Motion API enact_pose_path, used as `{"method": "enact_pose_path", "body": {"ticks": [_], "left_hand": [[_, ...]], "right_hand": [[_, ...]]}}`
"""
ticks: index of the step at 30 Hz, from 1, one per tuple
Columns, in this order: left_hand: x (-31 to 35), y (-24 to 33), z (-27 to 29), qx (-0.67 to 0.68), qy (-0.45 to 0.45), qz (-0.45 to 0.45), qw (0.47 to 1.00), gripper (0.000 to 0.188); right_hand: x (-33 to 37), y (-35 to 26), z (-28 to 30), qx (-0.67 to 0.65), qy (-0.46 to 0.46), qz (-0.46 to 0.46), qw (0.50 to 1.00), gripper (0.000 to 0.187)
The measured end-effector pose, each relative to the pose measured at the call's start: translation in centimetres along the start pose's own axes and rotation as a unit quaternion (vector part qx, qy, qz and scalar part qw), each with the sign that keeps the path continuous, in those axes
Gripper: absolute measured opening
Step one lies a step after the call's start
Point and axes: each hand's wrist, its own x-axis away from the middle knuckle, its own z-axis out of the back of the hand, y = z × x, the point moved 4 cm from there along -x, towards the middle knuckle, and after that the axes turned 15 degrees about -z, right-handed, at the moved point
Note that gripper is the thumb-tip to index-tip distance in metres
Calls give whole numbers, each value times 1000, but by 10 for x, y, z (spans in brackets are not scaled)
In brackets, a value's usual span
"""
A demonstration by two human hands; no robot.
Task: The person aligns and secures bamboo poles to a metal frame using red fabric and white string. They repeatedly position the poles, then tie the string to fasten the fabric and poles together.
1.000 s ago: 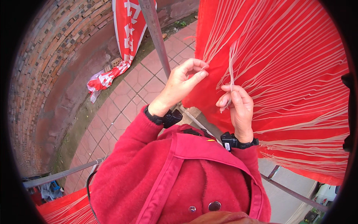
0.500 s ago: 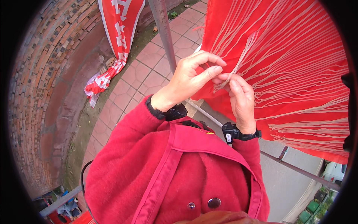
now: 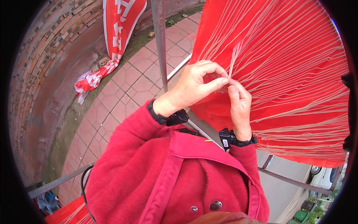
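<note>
**stringy_q:** ok so where's that bundle of pale strands [image 3: 234, 56] sitting?

**redcloth_fan:** It's running along the near left part of the red cloth [image 3: 210, 112], with its near end reaching the fingertips. The other pale strands [image 3: 298, 71] are fanning out to the right of it.

**stringy_q:** And the hands?

**redcloth_fan:** The left hand [image 3: 192, 84] is making a narrow pinch, thumb and index closing on the near end of the bundle. The right hand [image 3: 240, 106] is pinching narrowly there too, coming in from the right, its fingertips just about meeting the left ones. The exact contact is hiding behind the fingers, tbh.

**stringy_q:** How's it gonna handle?

**redcloth_fan:** I'm guessing light and limp, bending anywhere and easily tangling with its neighbours. Single strands are looking thin, so I'd be going gentle. I'd be gripping close to the near end with fingertips, keeping the whole bunch together. Can't tell if it's slippery.

**stringy_q:** What's around it?

**redcloth_fan:** A grey metal pole [image 3: 159, 44] is standing left of the cloth, pink paving [image 3: 138, 82] is curving past that, and a red-and-white banner [image 3: 116, 41] is hanging by the brick wall [image 3: 48, 63] at far left.
</note>
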Motion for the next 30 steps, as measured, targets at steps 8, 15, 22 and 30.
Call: {"method": "enact_pose_path", "body": {"ticks": [8,15,22,30], "left_hand": [[-1,18,-21,-129,18,-60,990,12],[4,6,-14,37,91,80,992,13],[-6,-9,-23,66,106,85,989,13],[-6,-8,-22,198,122,93,968,12]], "right_hand": [[-8,-21,7,-85,1,33,996,23],[-17,-18,8,-135,-40,13,990,17],[-17,-13,10,-117,-38,33,992,19],[-23,-10,14,-166,-20,32,985,19]]}}
